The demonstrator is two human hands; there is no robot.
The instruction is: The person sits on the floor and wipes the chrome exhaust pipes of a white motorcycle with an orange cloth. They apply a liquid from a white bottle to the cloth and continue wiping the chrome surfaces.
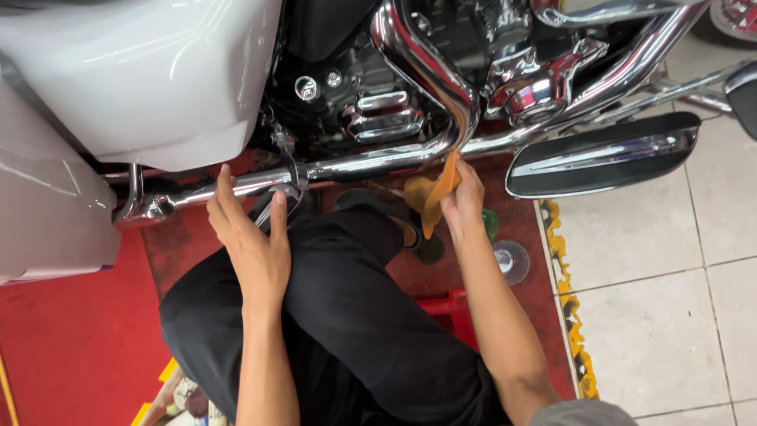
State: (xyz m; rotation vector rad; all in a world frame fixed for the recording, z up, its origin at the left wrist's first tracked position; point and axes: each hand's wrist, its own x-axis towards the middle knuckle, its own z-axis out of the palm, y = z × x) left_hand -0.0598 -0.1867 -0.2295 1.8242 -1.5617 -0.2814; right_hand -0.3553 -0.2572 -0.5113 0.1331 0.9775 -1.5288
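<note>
- Head view: the person crouches beside a motorcycle, and the work in hand looks like the polishing of its chrome pipe [355, 164].
- The right hand [464, 201] is closed around an orange cloth [432, 195]. The fingers pinch the cloth and press its upper end against the pipe, just under the bend where the pipe [430, 75] turns up toward the engine [378, 106].
- The rest of the cloth hangs down below the hand, in front of the red mat [79, 339].
- The left hand [251, 233] is half open and holds nothing. Its fingers are spread and rest on the pipe at the left, and the thumb points up near a small black part below the pipe. It seems to steady the body, as a judgement.
- The cloth is therefore in the right hand, well apart from the left hand, and it touches the pipe between the two hands.
- The step seems to be in the middle: the pipe shines already, but the cloth is at one spot only.
- The next move calls for a firm grip and even pressure along the curve, with care for the footboard [603, 154] at the right.
- A small round tin [511, 260] lies on the mat near the right forearm; its content cannot be told.
</note>
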